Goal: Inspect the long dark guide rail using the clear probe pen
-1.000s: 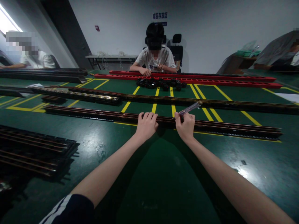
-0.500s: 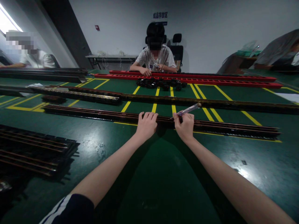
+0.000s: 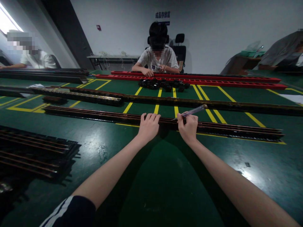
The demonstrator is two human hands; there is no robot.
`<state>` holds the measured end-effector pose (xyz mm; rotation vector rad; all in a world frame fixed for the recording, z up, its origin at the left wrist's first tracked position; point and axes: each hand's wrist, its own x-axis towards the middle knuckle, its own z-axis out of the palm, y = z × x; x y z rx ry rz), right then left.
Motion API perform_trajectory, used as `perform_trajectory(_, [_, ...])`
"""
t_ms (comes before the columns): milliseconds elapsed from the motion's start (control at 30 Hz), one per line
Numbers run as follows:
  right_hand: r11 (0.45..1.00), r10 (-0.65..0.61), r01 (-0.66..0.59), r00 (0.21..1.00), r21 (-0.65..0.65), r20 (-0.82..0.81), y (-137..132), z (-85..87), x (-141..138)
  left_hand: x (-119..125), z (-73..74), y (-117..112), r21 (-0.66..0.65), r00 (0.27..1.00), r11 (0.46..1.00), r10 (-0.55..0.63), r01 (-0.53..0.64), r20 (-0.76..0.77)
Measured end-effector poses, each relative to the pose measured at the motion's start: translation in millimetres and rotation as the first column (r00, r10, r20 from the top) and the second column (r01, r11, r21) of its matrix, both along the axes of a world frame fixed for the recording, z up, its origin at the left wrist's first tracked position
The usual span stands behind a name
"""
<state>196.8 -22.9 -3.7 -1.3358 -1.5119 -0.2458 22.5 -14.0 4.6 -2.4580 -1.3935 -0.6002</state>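
A long black strip (image 3: 106,115) with thin copper-coloured lines along it lies crosswise on the table before me. My left hand (image 3: 149,127) is closed over it, fingers bent across its top. To the right, my right hand (image 3: 188,127) grips a slim screwdriver (image 3: 195,110) with a clear, purplish handle. Its handle leans up to the right, and the thin shaft points down left at the strip between my hands. Whether the tip touches the strip I cannot tell.
Another long black strip (image 3: 213,103) runs behind. Stacked strips (image 3: 30,154) lie at the left on the green table (image 3: 165,189). Across the table, a person (image 3: 163,58) sits behind red rails (image 3: 224,82) and a cluster of small black parts (image 3: 163,84). Another person (image 3: 39,60) sits at far left.
My right hand and the screwdriver have shifted slightly to the right. My left hand stays where it was on the strip.
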Motion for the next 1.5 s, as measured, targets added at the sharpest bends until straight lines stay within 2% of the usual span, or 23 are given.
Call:
perform_trajectory(400, [0.996, -0.092, 0.092, 0.996, -0.005, -0.011, -0.1, 0.1, 1.7, 0.9, -0.2, 1.4, 0.006, 1.000, 1.000, -0.003, 0.003, 0.001])
perform_trajectory(900, [0.999, 0.018, -0.018, 1.000, -0.033, 0.009, -0.9, 1.2, 0.5, -0.8, -2.6, 2.5, 0.007, 1.000, 1.000, -0.012, 0.012, 0.015])
perform_trajectory(1200, [0.997, 0.019, -0.020, 1.000, -0.079, -0.014, -2.2, 2.6, -0.9, -1.1, 0.6, 0.7, -0.021, 1.000, 1.000, -0.011, 0.012, 0.020])
perform_trajectory(1500, [0.996, 0.036, -0.037, 0.999, -0.075, -0.013, -1.8, 3.4, -0.3, -5.5, 0.7, 4.0, -0.074, 0.996, 0.995, -0.059, 0.064, 0.074])
